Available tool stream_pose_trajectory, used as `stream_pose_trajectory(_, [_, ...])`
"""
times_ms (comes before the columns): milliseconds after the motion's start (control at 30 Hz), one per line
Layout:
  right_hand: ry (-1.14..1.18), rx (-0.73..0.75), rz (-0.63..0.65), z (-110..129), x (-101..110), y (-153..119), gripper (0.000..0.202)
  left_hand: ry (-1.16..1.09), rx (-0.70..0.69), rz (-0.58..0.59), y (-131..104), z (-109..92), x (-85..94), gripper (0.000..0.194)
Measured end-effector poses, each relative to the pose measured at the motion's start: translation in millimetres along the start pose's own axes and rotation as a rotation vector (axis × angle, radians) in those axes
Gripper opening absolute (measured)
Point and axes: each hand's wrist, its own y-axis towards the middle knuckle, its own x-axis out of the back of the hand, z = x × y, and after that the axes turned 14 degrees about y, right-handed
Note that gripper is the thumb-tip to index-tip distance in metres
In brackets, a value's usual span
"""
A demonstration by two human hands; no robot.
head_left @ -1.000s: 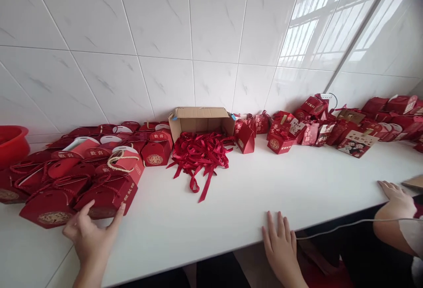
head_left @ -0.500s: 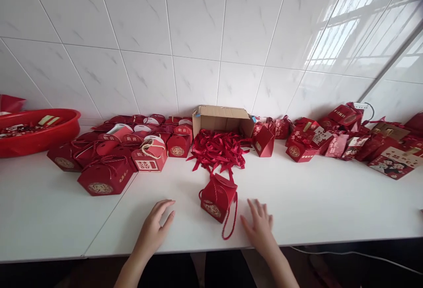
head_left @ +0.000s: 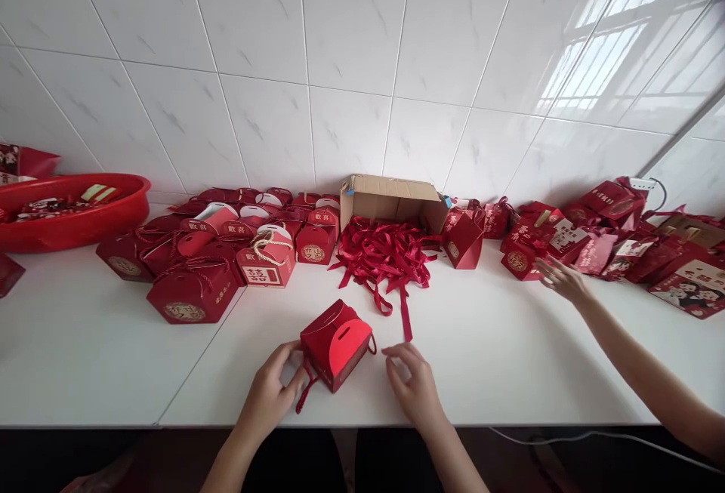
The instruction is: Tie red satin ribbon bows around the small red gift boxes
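A red gift box (head_left: 334, 346) stands in front of me near the table's front edge, its curved top flaps folded over, with a slot showing in the bright red one. Twisted red cord loops hang from its two sides. My left hand (head_left: 272, 391) is at the box's left side, with fingertips against it and the thumb by the cord. To the right of the box, my right hand (head_left: 416, 387) is apart from it, fingers curved and holding nothing. Just behind lies a pile of red ribbons (head_left: 385, 251), spilling from an open cardboard box (head_left: 390, 187).
Many red gift boxes (head_left: 195, 293) crowd the left back beside a red basin (head_left: 113, 210). More boxes and bags (head_left: 612, 236) line the right back. Another person's hand (head_left: 560, 278) reaches in from the right to a box there. A tiled wall (head_left: 351, 130) closes the back.
The gift box has turned and shifted left, toward my left hand, which now touches it. My right hand has moved left, fingers more curled. Another person's arm has come in from the right.
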Motion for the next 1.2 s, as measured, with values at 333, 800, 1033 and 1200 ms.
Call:
stream_pose_trajectory(333, [-0.246, -0.147, -0.266, -24.1, 21.2, 24.8, 0.018, -0.017, -0.205, 0.195, -7.2, -16.1, 18.6, 0.019])
stream_pose_trajectory(800, [1.127, 0.261, -0.784, 54.4, 168.8, -9.9, 0.031, -0.120, 0.013, -0.348, 2.3, -47.9, 0.4, 0.044])
stream_pose_trajectory(1033, [0.944, -0.033, -0.468, 62.0, 112.7, -2.5, 0.019, -0.046, -0.185, -0.110, 19.7, -78.5, -9.0, 0.054])
stream_pose_trajectory(1200, [0.694, -0.185, -0.241, 70.6, 46.5, 0.7, 0.022, -0.043, -0.271, 0.028, 15.4, -87.7, -7.9, 0.050])
